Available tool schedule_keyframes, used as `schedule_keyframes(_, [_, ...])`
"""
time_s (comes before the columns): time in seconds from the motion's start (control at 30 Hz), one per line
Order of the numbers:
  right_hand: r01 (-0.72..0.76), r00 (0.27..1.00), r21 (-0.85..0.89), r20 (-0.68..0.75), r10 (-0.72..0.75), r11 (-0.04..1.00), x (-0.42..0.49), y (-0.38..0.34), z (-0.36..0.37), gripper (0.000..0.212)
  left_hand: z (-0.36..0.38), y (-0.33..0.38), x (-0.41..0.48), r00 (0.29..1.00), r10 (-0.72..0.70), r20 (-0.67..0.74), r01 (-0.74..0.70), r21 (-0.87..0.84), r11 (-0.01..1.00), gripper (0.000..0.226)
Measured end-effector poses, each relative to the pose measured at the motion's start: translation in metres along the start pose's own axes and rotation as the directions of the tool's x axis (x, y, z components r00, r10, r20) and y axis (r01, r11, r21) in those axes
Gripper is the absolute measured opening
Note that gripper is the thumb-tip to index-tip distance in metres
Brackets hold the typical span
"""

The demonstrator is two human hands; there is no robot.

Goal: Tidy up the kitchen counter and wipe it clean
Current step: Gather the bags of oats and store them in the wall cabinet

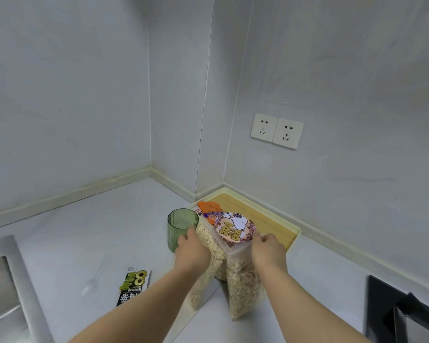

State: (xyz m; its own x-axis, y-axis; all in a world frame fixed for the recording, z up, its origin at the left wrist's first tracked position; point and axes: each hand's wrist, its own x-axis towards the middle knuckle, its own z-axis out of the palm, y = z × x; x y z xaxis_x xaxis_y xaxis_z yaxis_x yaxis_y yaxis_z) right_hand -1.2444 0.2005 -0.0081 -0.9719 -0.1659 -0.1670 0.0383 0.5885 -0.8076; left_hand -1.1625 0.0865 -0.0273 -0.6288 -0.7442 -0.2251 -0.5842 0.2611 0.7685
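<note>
Both my hands hold clear bags of oat cereal above the white counter (114,226). My left hand (192,251) grips the plain oat bag (208,246) near its top. My right hand (269,251) pinches the zip top of a second bag (243,288) with pinkish flakes. On top of the bags lie a round snack pack with a cartoon dog (234,227) and an orange packet (209,210). The bags hang over the near corner of a cream tray with a wooden bottom (270,219).
A green ribbed cup (180,230) stands just left of my left hand. A black and green drink carton (133,288) and a clear plastic spoon (94,280) lie on the counter. A steel sink (3,288) is at the left, a black hob (401,315) at the right.
</note>
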Motion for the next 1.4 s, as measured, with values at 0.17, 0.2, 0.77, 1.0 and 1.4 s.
schedule_keyframes(0.17, [0.122, 0.991, 0.001, -0.049, -0.122, 0.992, -0.002, -0.024, -0.018, 0.022, -0.023, 0.029, -0.009, 0.990, 0.131, -0.043, -0.131, 0.014, 0.991, 0.056])
schedule_keyframes(0.2, [0.152, 0.987, -0.001, -0.054, -0.152, 0.988, -0.003, -0.032, -0.023, 0.016, -0.030, 0.038, -0.012, 0.985, 0.166, -0.040, -0.167, -0.003, 0.986, 0.054])
schedule_keyframes(0.77, [0.708, 0.676, -0.112, -0.180, -0.715, 0.698, -0.059, -0.248, -0.174, 0.009, -0.193, 0.241, -0.078, 0.721, 0.558, -0.411, -0.644, -0.098, 0.759, 0.034])
schedule_keyframes(1.0, [0.775, 0.499, -0.279, -0.282, -0.819, 0.568, -0.087, -0.298, -0.232, 0.020, -0.244, 0.284, -0.111, 0.579, 0.630, -0.518, -0.741, -0.011, 0.672, 0.031])
schedule_keyframes(1.4, [0.550, 0.196, -0.788, -0.202, -0.960, 0.278, -0.143, -0.390, -0.262, 0.032, -0.325, 0.339, -0.136, 0.341, 0.761, -0.552, -0.850, 0.165, 0.501, 0.035])
